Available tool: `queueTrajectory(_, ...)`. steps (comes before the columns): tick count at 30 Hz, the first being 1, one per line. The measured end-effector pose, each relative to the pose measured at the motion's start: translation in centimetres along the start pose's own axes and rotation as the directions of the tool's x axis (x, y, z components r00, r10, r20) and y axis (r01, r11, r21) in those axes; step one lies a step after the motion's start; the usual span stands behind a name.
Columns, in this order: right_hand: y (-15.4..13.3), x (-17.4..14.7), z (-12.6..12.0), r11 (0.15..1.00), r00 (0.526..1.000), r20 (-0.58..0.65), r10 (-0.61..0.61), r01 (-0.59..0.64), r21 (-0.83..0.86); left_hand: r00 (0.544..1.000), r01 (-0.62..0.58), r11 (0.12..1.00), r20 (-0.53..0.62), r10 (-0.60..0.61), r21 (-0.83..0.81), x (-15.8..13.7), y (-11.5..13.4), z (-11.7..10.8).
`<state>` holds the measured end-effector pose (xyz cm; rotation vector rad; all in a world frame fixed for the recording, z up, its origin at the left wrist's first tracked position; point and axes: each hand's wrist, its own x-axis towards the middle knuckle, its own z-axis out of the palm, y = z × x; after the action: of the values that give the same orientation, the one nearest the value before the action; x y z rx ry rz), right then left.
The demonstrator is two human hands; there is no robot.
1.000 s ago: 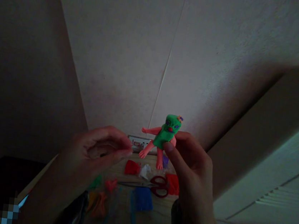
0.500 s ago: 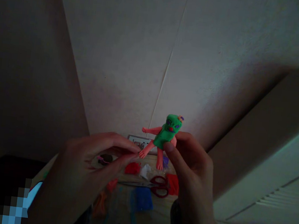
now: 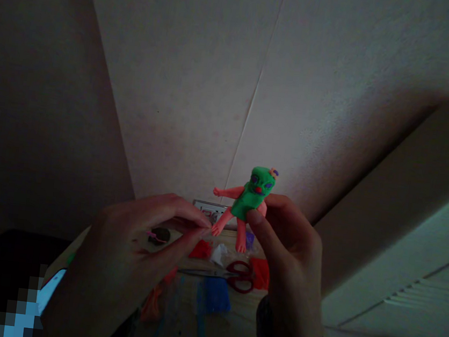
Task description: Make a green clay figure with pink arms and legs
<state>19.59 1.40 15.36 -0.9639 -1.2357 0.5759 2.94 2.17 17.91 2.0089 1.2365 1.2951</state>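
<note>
My right hand (image 3: 285,240) holds a small doll (image 3: 245,207) upright, with the thumb pressed on its front. A green, clay-like covering wraps the doll's head and body, with purple eyes, a red nose and a small orange and purple piece on top. The doll's pink arm and legs stick out bare. From the left, my left hand (image 3: 151,241) is closed in a pinch, thumb and forefinger tips at the toes of one of the doll's feet. Behind the right fingers, the doll's other arm is mostly hidden.
Below the doll is a wooden table (image 3: 239,321). On it lie red-handled scissors (image 3: 240,276), a blue packet (image 3: 216,295), red pieces (image 3: 260,274), a white scrap (image 3: 219,254), an orange piece (image 3: 151,305) and a dark round lump (image 3: 159,236). A socket panel (image 3: 210,209) is on the wall behind.
The doll and both hands sit very slightly higher in view, with the grip much the same. The things on the table have shifted slightly with the camera.
</note>
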Motion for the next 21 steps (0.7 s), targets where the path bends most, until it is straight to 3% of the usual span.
queueTrajectory(4,0.1,0.0,0.0,1.0,1.0,-0.009,0.015,-0.015,-0.002,0.999,0.031,0.999,0.019,-0.031,-0.029,0.2,0.3,0.0)
queueTrajectory(18,0.0,0.1,0.1,1.0,1.0,-0.005,0.006,-0.006,0.022,0.998,-0.069,0.996,0.011,0.07,-0.054,0.7,0.5,-0.3)
queueTrajectory(21,0.1,0.1,0.0,0.999,1.0,0.01,0.016,-0.016,0.028,0.995,-0.094,0.996,0.035,0.094,-0.009,-0.3,-0.9,-1.1)
